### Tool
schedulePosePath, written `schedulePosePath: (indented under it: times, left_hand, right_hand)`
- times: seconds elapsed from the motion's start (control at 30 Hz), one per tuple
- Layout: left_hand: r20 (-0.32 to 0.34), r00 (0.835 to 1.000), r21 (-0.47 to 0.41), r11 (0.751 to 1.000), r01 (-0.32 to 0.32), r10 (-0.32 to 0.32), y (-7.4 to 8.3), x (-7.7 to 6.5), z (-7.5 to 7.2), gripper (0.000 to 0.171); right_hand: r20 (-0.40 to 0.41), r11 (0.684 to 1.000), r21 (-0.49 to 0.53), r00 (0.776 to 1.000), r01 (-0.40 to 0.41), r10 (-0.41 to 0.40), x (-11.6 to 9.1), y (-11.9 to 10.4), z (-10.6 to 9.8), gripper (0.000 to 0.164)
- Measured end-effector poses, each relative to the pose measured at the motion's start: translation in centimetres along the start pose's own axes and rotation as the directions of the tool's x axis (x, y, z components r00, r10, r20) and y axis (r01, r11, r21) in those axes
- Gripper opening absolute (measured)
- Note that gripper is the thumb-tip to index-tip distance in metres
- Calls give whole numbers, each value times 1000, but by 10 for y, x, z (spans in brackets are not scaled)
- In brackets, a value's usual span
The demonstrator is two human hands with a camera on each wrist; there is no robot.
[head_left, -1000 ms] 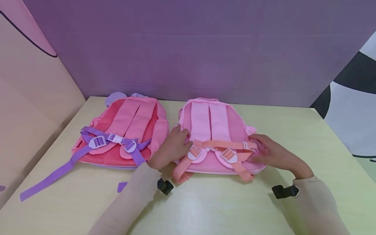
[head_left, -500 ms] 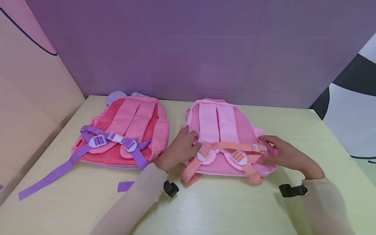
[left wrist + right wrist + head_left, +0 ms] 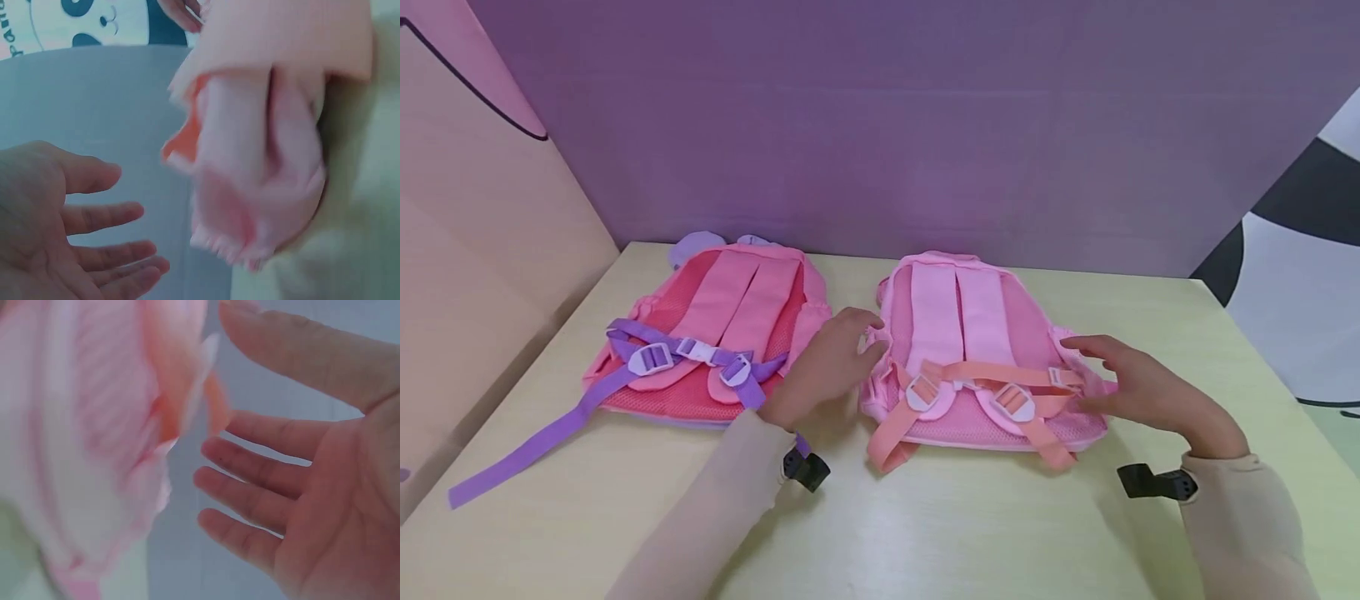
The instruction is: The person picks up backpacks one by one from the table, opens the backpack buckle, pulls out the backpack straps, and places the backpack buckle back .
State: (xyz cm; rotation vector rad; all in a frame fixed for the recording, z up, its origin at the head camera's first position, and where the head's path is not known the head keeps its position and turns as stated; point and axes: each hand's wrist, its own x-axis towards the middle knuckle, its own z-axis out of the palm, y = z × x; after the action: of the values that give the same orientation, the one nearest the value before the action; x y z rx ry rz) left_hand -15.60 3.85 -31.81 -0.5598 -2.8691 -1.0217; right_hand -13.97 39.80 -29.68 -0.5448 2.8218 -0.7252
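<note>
Backpack (image 3: pixel 988 346) (the paler pink one) | on table (image 3: pixel 940 529), between left grip (image 3: pixel 827 360) and right grip (image 3: pixel 1161 390) | both spread

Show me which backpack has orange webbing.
The paler pink backpack, on the head view's right, has orange webbing; the deeper pink backpack, to its left, has purple webbing.

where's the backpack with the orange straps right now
In the head view, the orange-strapped backpack lies on the table, right of the purple-strapped backpack and between the left hand and right hand.
</note>
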Motion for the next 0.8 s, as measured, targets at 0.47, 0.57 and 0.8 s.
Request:
schedulePosePath:
  times: [0.47,0.57,0.8]
  left_hand:
    - [-121,991,63,995,72,-64,-35,-23,-60,42]
    - [-134,987,80,992,99,-88,-45,-27,-73,44]
    - [-153,980,89,985,144,-130,-70,-43,-100,46]
  right_hand:
    - [-70,982,42,981,185,-182,29,-66,6,64]
    - [-69,977,51,977,207,-204,37,-78,13,61]
    - [-59,964,109,970,242,-237,53,-105,31,60]
